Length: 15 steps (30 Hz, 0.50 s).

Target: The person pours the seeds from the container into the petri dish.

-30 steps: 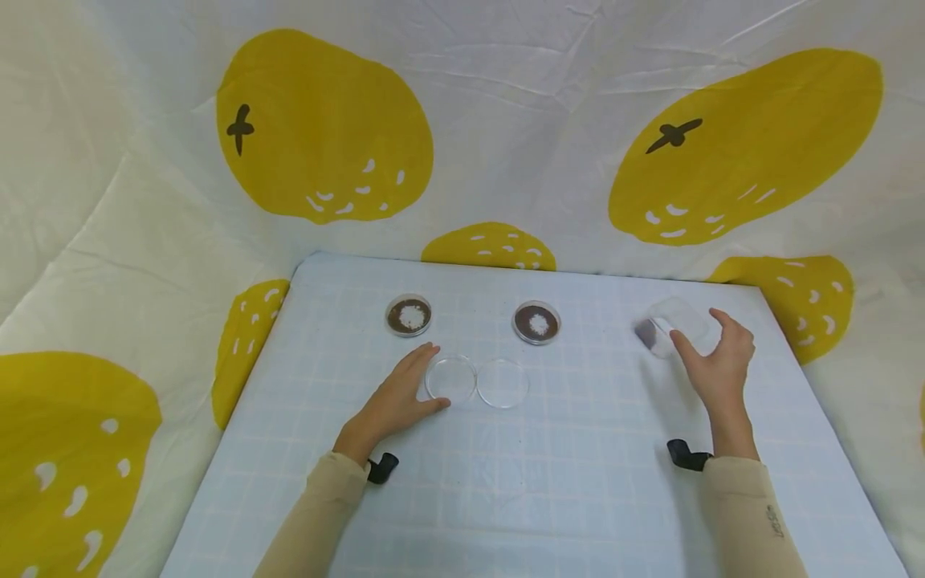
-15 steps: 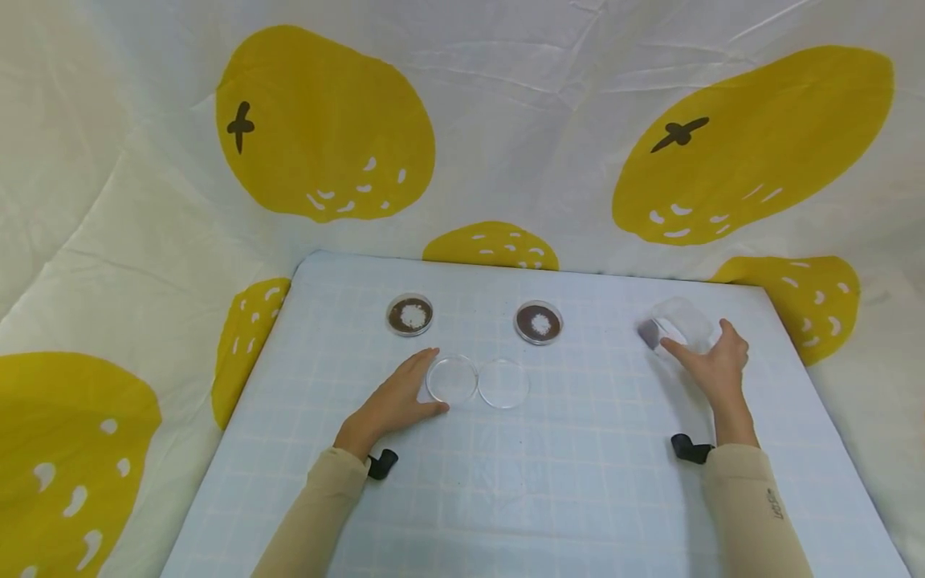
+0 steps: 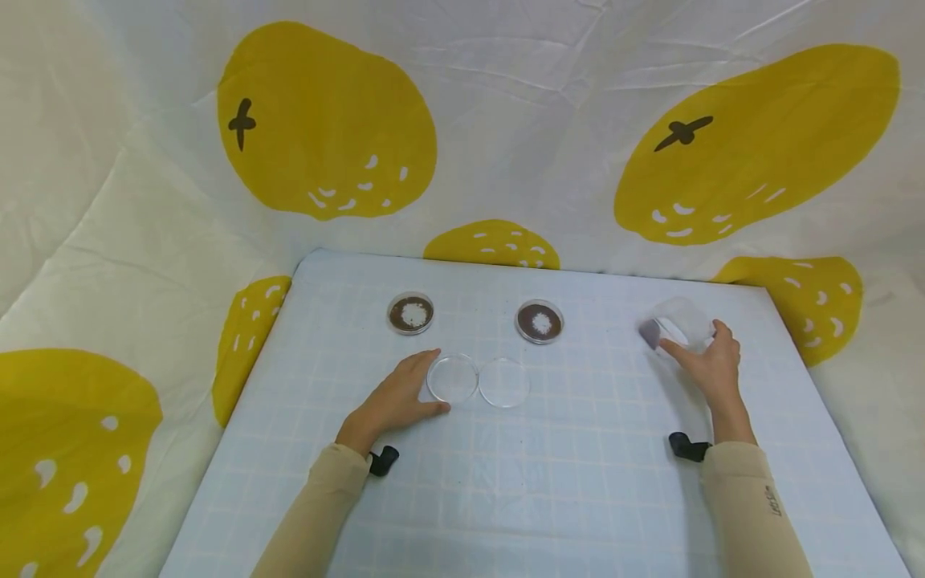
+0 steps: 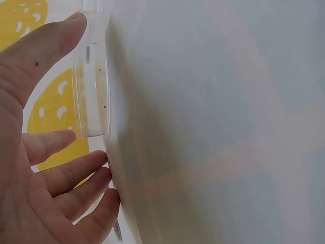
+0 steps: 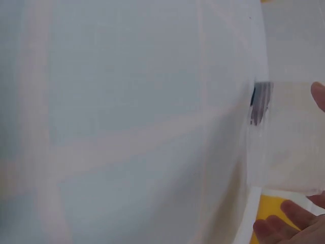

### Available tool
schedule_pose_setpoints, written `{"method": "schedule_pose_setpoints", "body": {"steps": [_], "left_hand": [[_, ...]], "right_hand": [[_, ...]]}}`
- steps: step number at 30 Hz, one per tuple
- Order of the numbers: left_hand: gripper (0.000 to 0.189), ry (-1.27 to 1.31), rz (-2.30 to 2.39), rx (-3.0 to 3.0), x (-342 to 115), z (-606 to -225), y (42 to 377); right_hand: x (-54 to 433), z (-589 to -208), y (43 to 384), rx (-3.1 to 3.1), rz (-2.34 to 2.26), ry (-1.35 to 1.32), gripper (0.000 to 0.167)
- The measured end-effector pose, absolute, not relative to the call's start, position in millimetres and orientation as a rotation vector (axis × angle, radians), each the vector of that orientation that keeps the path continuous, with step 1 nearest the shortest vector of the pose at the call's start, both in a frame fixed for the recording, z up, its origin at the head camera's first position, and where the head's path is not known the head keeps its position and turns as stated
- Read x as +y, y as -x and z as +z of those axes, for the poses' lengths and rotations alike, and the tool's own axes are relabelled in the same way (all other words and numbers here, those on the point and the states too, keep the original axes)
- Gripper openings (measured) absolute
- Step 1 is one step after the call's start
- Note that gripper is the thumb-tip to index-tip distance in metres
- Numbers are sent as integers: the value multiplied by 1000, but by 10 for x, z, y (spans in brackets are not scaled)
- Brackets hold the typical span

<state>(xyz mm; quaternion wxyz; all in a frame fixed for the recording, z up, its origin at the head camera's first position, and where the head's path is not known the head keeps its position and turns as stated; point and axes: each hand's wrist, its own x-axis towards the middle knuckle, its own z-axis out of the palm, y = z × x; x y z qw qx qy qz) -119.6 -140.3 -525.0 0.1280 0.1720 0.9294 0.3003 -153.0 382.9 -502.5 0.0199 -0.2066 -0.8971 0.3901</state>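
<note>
My left hand lies with its palm toward a clear, shallow petri dish. Thumb and index finger reach to either side of this dish's near-left rim, and the other fingers stay loosely extended. In the left wrist view the thumb overlaps the dish side. A second clear round dish or lid sits edge to edge with it. At the right, my right hand grips a clear plastic box between thumb and fingers. Something dark shows at the box's left; what it is I cannot tell.
Two petri dishes with dark brown material and a white patch, a left one and a right one, stand farther back. A pale checked cloth covers the table. Behind hangs a white curtain with yellow fruit prints.
My right hand's index finger has moved in toward the plastic box, and the thumb has shifted slightly left against it. The left hand and the dishes have stayed in place.
</note>
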Motion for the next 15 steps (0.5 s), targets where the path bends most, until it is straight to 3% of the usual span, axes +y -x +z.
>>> {"method": "schedule_pose_setpoints", "body": {"steps": [15], "left_hand": [[95,-513,843,2713,-1405,-5243,1203]], "right_hand": [[3803,-5008,1522,-2759,1311,591,110]]}}
